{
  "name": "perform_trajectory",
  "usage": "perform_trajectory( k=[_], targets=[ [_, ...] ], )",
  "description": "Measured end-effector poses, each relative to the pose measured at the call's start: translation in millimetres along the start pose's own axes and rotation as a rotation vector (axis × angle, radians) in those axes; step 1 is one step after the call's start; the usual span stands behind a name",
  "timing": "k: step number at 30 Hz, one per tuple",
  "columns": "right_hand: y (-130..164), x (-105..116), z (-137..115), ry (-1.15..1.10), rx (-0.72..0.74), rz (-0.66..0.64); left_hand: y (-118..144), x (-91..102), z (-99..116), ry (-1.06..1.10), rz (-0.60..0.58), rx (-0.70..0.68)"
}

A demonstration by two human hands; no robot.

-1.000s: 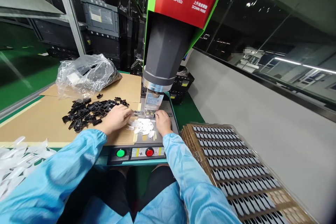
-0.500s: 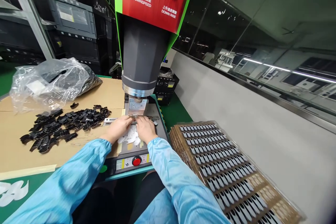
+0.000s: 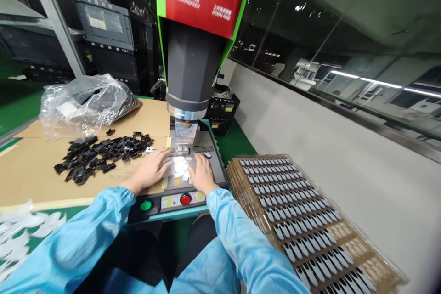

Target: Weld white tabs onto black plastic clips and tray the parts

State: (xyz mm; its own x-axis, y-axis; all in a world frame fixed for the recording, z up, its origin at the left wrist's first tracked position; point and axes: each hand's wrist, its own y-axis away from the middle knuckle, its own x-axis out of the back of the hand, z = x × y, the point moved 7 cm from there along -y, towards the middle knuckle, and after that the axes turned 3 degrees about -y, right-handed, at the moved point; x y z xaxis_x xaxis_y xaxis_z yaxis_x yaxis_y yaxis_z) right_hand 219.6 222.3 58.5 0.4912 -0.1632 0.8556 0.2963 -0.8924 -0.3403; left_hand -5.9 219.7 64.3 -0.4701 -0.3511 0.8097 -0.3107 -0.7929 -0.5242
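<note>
My left hand lies at the left of the press base, fingers stretched and holding nothing I can see. Opposite it, my right hand is open, its fingertips near a small white-and-black part. Between the hands lies a loose heap of thin white pieces. Just beyond them a small metal fixture sits under the metal press head. Whether anything is seated in the fixture is too small to tell.
Black curved plastic parts are heaped on cardboard at left, before a clear plastic bag. A red button and a green button face me. Stacked trays of white-and-black parts stand at right; white pieces lie lower left.
Both hands have drawn back from the fixture towards me and spread apart, uncovering it and the white pieces. The whole view has shifted slightly.
</note>
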Motion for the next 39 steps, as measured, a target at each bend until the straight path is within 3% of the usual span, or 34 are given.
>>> perform_trajectory(
  k=[3,7,13,16,18,21,25,28,30,32,35,39],
  targets=[
    [16.2,-9.6,1.6,0.051,-0.004,-0.102,31.0,9.7,-8.7,0.005,-0.015,0.135],
    [14.6,-24.1,-13.3,0.126,0.01,-0.219,54.0,-10.0,-6.3,-0.079,-0.163,0.207],
    [-5.5,-35.8,-20.3,0.16,-0.074,-0.289,48.0,-48.5,16.4,-0.155,-0.277,0.16],
    [-7.5,-34.3,-17.7,0.15,-0.093,-0.248,44.2,-54.3,25.1,-0.14,-0.281,0.15],
    [-5.4,-31.0,-16.6,0.138,-0.097,-0.189,42.1,-44.9,24.9,-0.116,-0.243,0.139],
    [-1.5,-26.4,-17.5,0.128,-0.08,-0.113,40.1,-2.3,-0.4,-0.186,-0.096,0.195],
    [0.0,-21.7,-21.1,0.121,-0.054,-0.08,54.5,78.8,-81.8,-0.434,0.099,0.465],
    [-0.3,-17.3,-23.3,0.097,-0.052,-0.068,84.0,111.8,-150.7,-0.472,0.081,0.773],
    [-0.2,-15.4,-23.4,0.083,-0.054,-0.059,103.6,109.2,-180.7,-0.41,-0.02,0.899],
    [-0.2,-15.1,-22.6,0.08,-0.05,-0.048,114.9,98.4,-190.9,-0.366,-0.08,0.92],
    [-0.7,-16.9,-20.8,0.085,-0.034,-0.036,115.4,85.5,-175.2,-0.348,-0.034,0.846],
    [-2.5,-18.2,-20.6,0.108,-0.021,-0.03,104.4,71.2,-132.3,-0.307,-0.021,0.788]
  ],
)
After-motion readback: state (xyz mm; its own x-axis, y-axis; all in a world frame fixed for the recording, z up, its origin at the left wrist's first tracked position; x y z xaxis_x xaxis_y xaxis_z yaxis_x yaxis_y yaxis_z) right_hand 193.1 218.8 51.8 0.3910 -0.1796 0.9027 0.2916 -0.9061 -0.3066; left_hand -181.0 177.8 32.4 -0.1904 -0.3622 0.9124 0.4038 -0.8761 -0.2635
